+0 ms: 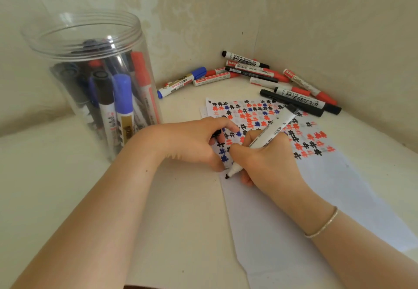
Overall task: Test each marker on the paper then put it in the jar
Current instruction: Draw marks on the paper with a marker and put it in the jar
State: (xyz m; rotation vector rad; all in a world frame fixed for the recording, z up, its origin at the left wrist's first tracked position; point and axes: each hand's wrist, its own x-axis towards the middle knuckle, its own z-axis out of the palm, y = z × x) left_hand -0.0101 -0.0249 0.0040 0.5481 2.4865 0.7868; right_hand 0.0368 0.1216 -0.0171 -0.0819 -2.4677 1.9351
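Pressing its dark tip to the sheet, an uncapped marker [269, 132] slants across the right hand [269, 162], white-barrelled with black print and a black butt end. Its long axis runs from the tip, low at the near left, up to the butt at the far right, so the nib points down and toward the near-left edge of the paper [316, 198]. The right hand's fingers curl round the lower barrel and pinch it just above the white cone of the nib. A thin bracelet [322, 223] circles that wrist.

The left hand [192, 141] rests on the paper just beside the right, fingers curled round a small black object, seemingly the cap [216, 133], only partly visible.

The far half of the sheet is crowded with rows of black, red and blue hash marks [260, 117]; the near half is blank white.

At the far left stands a clear plastic jar [90, 40], lidless, holding upright markers with black, blue and red caps. In the far corner, against the pale patterned wall [226, 6], a loose pile of capped markers [260, 74] lies on the cream table [181, 221], well apart from the jar.
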